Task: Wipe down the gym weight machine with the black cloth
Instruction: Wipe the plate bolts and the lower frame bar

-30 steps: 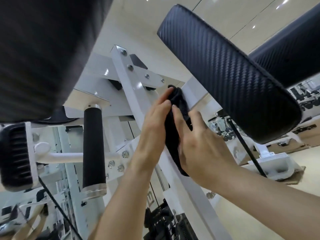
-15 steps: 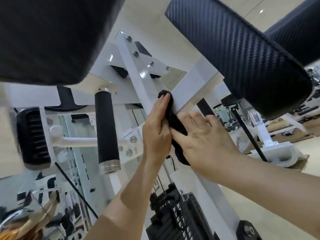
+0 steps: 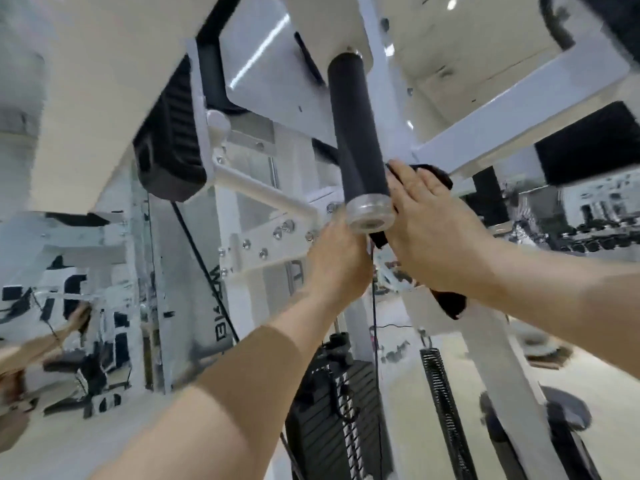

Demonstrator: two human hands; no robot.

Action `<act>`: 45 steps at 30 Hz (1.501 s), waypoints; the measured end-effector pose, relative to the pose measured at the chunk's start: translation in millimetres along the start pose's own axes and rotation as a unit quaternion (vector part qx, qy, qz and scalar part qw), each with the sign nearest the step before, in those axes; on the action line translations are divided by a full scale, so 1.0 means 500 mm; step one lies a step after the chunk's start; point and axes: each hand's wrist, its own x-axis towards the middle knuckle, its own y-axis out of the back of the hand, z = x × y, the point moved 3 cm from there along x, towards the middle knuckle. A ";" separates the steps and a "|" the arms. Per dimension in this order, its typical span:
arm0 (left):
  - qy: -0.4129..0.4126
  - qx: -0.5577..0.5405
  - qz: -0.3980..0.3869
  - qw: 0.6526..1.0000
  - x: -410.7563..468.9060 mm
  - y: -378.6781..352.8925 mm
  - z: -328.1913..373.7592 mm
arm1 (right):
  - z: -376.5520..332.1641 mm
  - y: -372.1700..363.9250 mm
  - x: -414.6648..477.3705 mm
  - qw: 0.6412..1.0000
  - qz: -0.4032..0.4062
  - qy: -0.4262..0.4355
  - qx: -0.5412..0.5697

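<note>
Black handle grip (image 3: 360, 133) hides left hand (image 3: 337, 261) fingers; right hand (image 3: 429, 230) fingers flat on black cloth (image 3: 448, 301).

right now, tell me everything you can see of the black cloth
The black cloth is a soft, dark fabric, crumpled and mostly hidden. The right hand presses it flat-fingered against the white frame of the machine. One bunched end shows above the fingertips, another hangs below the wrist, and a small fold peeks out beside the black handle with its silver end cap. The left hand is close by, but whether it touches the cloth is hidden.
</note>
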 end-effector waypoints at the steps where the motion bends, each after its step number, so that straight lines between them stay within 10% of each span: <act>1: -0.009 0.014 -0.013 1.000 -0.009 0.001 -0.015 | -0.005 -0.031 0.024 1.000 0.000 0.015 -0.014; 6: -0.052 0.005 -0.035 0.998 -0.059 0.016 -0.107 | -0.057 -0.041 0.103 0.997 -0.066 -0.043 -0.005; 10: -0.005 -0.027 -0.022 0.999 -0.055 0.028 -0.189 | -0.093 0.011 0.107 0.994 0.068 -0.033 -0.075; 22: 0.003 -0.308 -0.055 0.950 -0.120 -0.004 -0.139 | -0.115 -0.048 0.068 0.983 0.130 0.131 0.004; 28: 0.048 -0.371 -0.149 0.915 -0.226 -0.097 -0.116 | -0.105 -0.050 0.044 0.992 0.052 0.105 -0.053; 32: 0.096 -0.499 -0.267 0.819 -0.312 -0.156 -0.071 | -0.071 -0.054 -0.041 0.990 -0.079 0.110 -0.022; 38: 0.171 -0.619 -0.217 0.735 -0.341 -0.185 -0.031 | -0.107 -0.026 -0.117 0.995 -0.101 0.012 0.004; 45: 0.192 -0.630 -0.229 0.717 -0.380 -0.207 -0.045 | -0.116 -0.007 -0.206 0.994 -0.094 0.050 0.004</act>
